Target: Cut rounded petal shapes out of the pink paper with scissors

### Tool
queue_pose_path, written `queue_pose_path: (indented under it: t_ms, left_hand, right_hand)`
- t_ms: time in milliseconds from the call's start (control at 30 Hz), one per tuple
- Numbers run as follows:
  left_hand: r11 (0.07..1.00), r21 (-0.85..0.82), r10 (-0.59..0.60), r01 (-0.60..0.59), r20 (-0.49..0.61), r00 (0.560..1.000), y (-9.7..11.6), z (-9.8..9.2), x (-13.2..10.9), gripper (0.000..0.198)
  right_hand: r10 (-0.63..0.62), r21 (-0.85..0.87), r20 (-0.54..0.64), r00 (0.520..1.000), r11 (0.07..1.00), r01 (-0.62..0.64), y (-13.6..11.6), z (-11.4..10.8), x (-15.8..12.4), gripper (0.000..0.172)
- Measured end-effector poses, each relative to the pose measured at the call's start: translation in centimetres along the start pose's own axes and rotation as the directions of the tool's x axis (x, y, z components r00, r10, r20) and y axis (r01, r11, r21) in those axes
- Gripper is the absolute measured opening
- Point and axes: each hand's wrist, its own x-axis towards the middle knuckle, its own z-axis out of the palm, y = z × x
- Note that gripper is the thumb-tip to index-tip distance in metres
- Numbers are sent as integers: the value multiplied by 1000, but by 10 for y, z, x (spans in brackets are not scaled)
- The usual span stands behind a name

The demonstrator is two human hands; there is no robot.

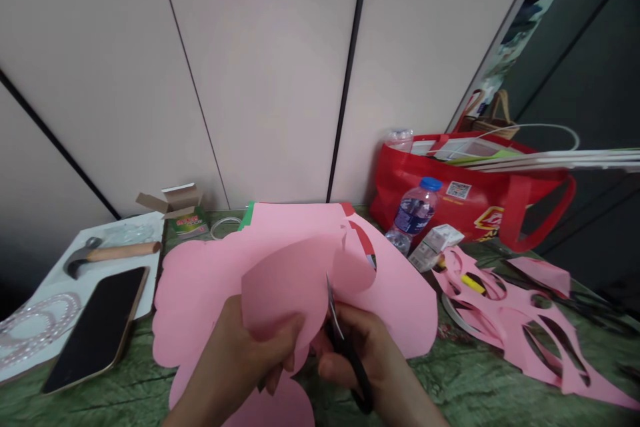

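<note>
My left hand (pixel 240 357) is closed on a piece of pink paper (pixel 285 287), pinching its lower edge and holding it up over the table. My right hand (pixel 367 354) grips black-handled scissors (pixel 343 340), whose blades point up into the paper's right edge. Beneath both hands lie larger pink sheets (pixel 200 287) cut with scalloped edges. Part of my right fingers is hidden by the scissor handle.
A phone (pixel 100 327) and a hammer (pixel 107 254) lie on a white sheet at left, behind them a small open box (pixel 180 210). A water bottle (pixel 415 214), a red bag (pixel 480 190) and pink paper scraps (pixel 515 320) sit at right on the green table (pixel 450 380).
</note>
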Motion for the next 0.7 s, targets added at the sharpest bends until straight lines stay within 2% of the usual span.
queue_pose_path:
  t_ms: [267,567,700]
  left_hand:
    - [1000,1,8,-8,57,998,2,-2,0,37]
    - [1000,-11,21,-20,55,998,1,-1,0,38]
    - [1000,-15,28,-27,48,998,2,-1,0,38]
  right_hand:
    - [-32,37,24,999,999,32,4,0,-1,46]
    - [-103,98,47,994,990,98,-1,3,0,42]
    - [-80,72,34,996,994,77,0,2,-1,42]
